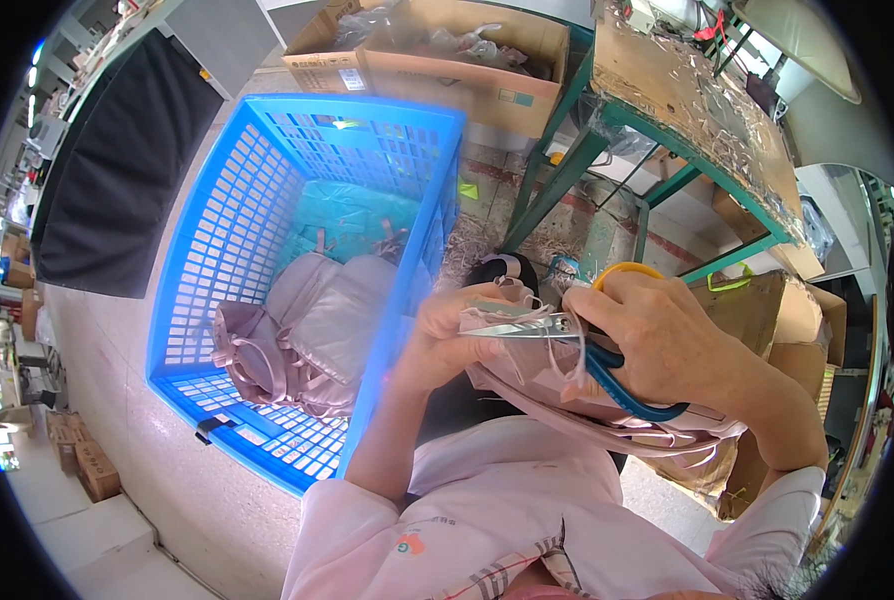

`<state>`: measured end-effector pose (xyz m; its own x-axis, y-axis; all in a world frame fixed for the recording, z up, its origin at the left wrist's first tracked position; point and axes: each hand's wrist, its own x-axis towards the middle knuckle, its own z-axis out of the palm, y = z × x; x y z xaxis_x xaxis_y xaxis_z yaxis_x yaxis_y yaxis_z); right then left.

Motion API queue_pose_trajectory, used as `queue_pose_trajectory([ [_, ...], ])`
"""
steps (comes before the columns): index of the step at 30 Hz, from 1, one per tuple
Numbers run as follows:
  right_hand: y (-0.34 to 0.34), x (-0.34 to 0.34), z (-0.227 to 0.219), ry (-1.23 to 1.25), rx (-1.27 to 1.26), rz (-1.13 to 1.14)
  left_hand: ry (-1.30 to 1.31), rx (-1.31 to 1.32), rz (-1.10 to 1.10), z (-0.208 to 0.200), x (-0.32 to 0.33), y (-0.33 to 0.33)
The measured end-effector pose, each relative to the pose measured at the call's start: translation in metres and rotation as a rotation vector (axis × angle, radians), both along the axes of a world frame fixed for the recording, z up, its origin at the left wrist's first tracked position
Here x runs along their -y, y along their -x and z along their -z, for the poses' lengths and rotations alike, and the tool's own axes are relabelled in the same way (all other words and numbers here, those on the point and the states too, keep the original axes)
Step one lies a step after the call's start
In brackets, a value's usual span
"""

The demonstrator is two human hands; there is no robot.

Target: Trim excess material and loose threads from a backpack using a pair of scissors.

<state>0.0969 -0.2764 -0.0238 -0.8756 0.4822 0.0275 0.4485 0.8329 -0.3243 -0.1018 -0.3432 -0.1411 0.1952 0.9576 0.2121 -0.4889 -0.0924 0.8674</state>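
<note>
The right hand (667, 340) is closed through the handles of the scissors (577, 345), gripping them. Their long axis runs nearly level across the view: the blue and yellow handles sit under that hand and the steel blades point toward the left hand (447, 335). The blades lie close together, their tips just at the left hand's fingers. Whether they bite on cloth at this moment is hard to make out.

The left hand is closed on a fold of pale pink garment (567, 400), pinching it just below the blade tips. The garment hangs down from both hands onto the lap, spreading beneath the right wrist. Loose threads or straps dangle by the blades; the fine detail is blurred. Most of the lower handle loop is hidden by the right palm, and the yellow loop shows only as an arc above the knuckles.

Left of the left hand stands a blue crate (217, 250), its near wall almost touching the left forearm. Inside it lies a heap of more pink pieces (307, 330) over a clear bag liner. Beyond the right hand is a green-framed table (607, 130), with cardboard boxes (437, 60) above the crate. Open floor lies on the crate's far side from the left hand; between crate and table legs the room is narrow.
</note>
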Motion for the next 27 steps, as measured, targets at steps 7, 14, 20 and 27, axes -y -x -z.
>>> queue_pose_trajectory([
  [7,0.001,0.000,0.003,0.041,0.012,-0.052,-0.032,0.013,-0.052,0.001,0.003,-0.002],
  [14,-0.001,-0.001,0.009,0.016,-0.003,-0.069,-0.029,0.012,-0.029,0.006,0.001,0.000],
  [20,-0.002,-0.001,0.003,0.078,0.021,-0.038,0.008,0.069,-0.013,0.005,0.000,0.001],
  [27,-0.001,-0.006,-0.003,0.406,-0.135,0.087,0.011,-0.011,-0.055,0.004,0.000,0.002],
])
